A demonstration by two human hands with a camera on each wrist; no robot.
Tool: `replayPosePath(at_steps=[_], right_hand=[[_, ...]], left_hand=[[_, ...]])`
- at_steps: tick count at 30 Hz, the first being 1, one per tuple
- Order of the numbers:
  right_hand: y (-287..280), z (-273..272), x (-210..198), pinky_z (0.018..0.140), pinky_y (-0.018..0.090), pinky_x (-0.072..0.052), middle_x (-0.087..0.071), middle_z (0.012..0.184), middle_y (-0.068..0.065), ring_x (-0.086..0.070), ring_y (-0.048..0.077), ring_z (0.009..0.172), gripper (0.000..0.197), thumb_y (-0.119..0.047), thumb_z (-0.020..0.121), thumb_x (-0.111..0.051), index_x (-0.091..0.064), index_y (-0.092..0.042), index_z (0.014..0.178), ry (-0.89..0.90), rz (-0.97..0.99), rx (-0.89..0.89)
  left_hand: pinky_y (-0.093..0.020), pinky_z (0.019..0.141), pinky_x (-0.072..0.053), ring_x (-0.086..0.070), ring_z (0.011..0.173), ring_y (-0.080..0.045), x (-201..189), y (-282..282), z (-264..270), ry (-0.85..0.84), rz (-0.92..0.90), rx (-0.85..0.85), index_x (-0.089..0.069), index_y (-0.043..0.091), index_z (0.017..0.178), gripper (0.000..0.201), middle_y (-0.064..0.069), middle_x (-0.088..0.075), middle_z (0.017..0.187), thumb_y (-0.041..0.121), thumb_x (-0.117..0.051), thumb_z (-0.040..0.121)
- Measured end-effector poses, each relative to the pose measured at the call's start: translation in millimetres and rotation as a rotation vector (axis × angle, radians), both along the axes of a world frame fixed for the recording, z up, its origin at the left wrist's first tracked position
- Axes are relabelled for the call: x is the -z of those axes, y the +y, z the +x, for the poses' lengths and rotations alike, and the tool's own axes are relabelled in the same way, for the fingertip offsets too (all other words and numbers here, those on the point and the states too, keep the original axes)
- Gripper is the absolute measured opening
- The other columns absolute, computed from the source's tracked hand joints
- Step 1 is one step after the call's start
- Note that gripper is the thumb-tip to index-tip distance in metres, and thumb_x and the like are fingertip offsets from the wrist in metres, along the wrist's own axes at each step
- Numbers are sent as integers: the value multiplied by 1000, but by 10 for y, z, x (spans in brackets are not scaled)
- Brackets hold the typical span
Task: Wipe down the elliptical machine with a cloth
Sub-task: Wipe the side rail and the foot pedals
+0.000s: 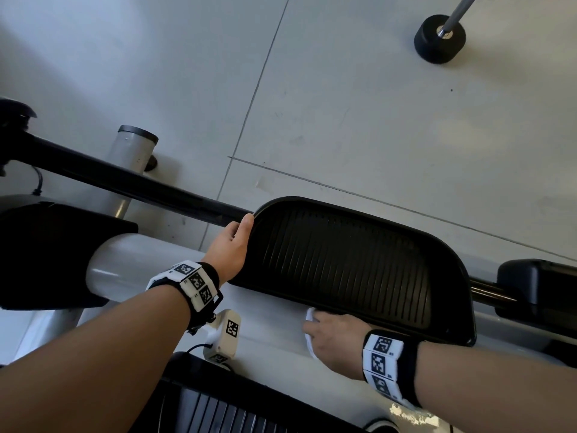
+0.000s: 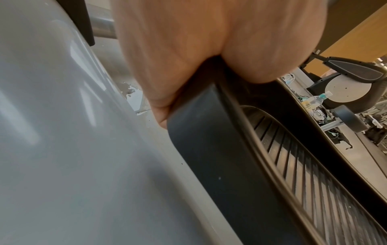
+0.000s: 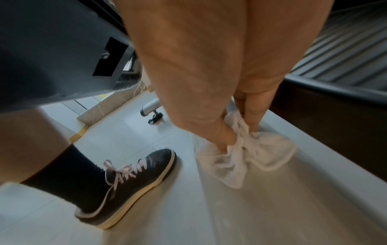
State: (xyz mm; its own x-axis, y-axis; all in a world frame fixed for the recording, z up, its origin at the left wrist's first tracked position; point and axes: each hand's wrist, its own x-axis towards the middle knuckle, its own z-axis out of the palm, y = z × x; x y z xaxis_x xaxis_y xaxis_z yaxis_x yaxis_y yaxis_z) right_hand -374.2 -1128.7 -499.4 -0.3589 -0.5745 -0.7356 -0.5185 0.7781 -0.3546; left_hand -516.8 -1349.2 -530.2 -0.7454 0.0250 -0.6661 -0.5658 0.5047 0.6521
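no readable writing anywhere. my left hand point(image 1: 231, 242) grips the front rim of the black ribbed pedal point(image 1: 343, 264). right hand point(image 1: 332, 342) bunches the white cloth point(image 3: 249, 154) against the grey elliptical body point(image 3: 261, 207) just below that pedal. only the right wrist view shows my shoe point(image 3: 130, 184) on the floor.

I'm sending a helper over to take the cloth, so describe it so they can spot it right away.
Find the big black ribbed pedal of the elliptical, the one the left hand grips at its end. Just below its near edge, on the pale grey body, the right hand holds the cloth. It is the only white, crumpled, soft thing there; everything around it is hard black or grey.
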Motion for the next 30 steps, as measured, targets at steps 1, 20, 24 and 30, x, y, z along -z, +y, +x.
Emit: replayPosePath(at_steps=[1,20,24,30], right_hand=[[-74,-42,15,87,49,-48,-35,150,21,-48,37,126,40,-12,109,-24,-43,0,142,24,-27,-6],[-402,-186,32,91,37,-49,-47,129,7,-47,29,123,44,7,93,-44,-61,-16,127,103,-140,-62],[-481,-328,-99,101,38,-46,-52,131,3,-52,23,117,32,3,88,-56,-61,-17,112,66,-207,-79],[-639,-476,-307,104,38,-42,-54,137,6,-46,25,127,31,-3,98,-54,-71,-14,122,80,-292,15]], left_hand=[[-39,90,-55,-70,101,-25,6,-3,-3,0,0,-1,-65,15,110,68,-14,-73,108,74,-32,101],[-41,101,-49,-65,110,-23,-184,-20,-97,-106,-53,85,-59,11,130,70,-7,-69,116,69,-28,105],[-41,101,-52,-65,105,-21,-309,-96,-127,-179,-61,148,-64,13,130,60,-2,-68,109,60,-34,108],[-35,74,-57,-67,81,-22,-598,-326,-112,-189,-91,163,-71,23,98,35,-4,-70,89,52,-53,105]])
